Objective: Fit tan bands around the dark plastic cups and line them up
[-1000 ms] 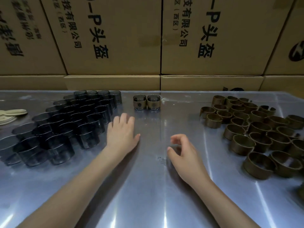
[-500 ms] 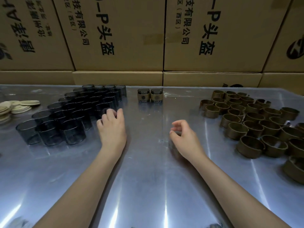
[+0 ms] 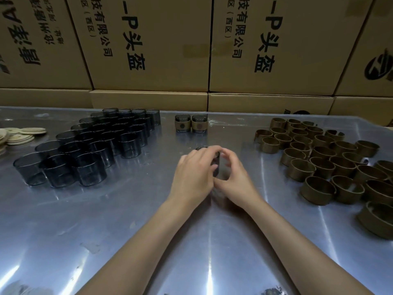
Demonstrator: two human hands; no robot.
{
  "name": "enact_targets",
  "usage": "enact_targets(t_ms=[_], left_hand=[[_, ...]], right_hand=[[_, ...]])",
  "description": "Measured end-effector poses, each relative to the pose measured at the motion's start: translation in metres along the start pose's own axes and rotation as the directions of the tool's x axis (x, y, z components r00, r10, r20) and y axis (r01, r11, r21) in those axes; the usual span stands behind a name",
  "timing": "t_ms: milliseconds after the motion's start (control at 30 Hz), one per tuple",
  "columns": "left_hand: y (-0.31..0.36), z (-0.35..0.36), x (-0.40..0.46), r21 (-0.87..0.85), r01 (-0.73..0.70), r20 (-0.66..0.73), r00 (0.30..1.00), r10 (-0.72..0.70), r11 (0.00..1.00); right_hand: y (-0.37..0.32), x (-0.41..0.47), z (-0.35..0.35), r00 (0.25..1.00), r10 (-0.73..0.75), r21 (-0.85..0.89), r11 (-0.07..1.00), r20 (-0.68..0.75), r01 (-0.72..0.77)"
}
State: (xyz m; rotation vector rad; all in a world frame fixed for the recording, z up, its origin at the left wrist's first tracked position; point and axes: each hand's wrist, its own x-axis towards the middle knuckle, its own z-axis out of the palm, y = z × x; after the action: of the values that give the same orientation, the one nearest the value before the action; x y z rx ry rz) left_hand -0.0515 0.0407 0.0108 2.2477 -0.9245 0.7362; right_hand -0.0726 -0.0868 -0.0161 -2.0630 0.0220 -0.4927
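Fingers [image 3: 209,150] round smooth dark cylindrical cup [image 3: 215,167]

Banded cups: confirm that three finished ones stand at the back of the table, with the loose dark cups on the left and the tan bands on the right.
Not three. The head view shows two banded cups side by side at the back of the table. The rest holds: the loose dark cups are grouped on the left and the tan bands on the right.

Smoky dark cups [image 3: 91,145], tan-brown bands [image 3: 331,158], pale cream discs [image 3: 19,134], a shiny silver tabletop [image 3: 127,220], brown boxes [image 3: 148,43] printed with black characters.
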Motion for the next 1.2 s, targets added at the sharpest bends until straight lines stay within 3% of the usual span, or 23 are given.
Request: enact_targets(t_ms=[100,167,267,333,400,567,767,900,1033,1200], left_hand=[[0.003,0.001,-0.004,-0.032,-0.159,-0.008,0.987,0.159,0.987],[-0.002,0.003,-0.005,-0.101,-0.161,-0.018,0.987,0.16,0.982],[-0.013,0.004,-0.005,-0.372,0.075,-0.01,0.996,-0.084,0.925],[-0.015,0.005,-0.006,-0.567,0.286,0.14,0.958,-0.252,0.772],[-0.015,0.007,-0.005,-0.672,0.367,0.249,0.93,-0.271,0.644],[-0.011,0.013,-0.003,-0.694,0.321,0.198,0.946,-0.258,0.645],[-0.001,0.013,0.0,-0.73,0.337,0.109,0.916,-0.385,0.595],[0.004,0.013,-0.001,-0.77,0.392,0.122,0.864,-0.488,0.503],[0.006,0.01,0.0,-0.828,0.449,0.172,0.773,-0.61,0.335],[0.007,0.005,0.0,-0.841,0.492,0.229,0.703,-0.673,0.228]], right_hand=[[0.0,-0.001,-0.002,0.997,-0.07,0.095,0.993,-0.014,0.071],[0.0,0.0,-0.002,0.995,-0.097,0.116,0.988,-0.028,0.099],[0.0,0.0,-0.001,0.995,-0.098,0.214,0.971,-0.028,0.102],[0.001,0.0,-0.001,0.995,-0.099,0.246,0.964,-0.01,0.098],[0.002,0.001,-0.001,0.995,-0.1,0.255,0.962,0.004,0.096],[0.003,0.003,0.0,0.995,-0.098,0.244,0.964,-0.033,0.103],[0.0,0.001,0.002,0.995,-0.097,0.282,0.954,-0.022,0.1],[-0.003,-0.003,0.002,0.995,-0.09,0.256,0.963,0.031,0.079],[-0.007,-0.005,0.003,0.99,-0.115,0.185,0.978,0.083,0.098],[-0.009,-0.007,0.003,0.99,-0.092,0.162,0.984,0.105,0.075]])
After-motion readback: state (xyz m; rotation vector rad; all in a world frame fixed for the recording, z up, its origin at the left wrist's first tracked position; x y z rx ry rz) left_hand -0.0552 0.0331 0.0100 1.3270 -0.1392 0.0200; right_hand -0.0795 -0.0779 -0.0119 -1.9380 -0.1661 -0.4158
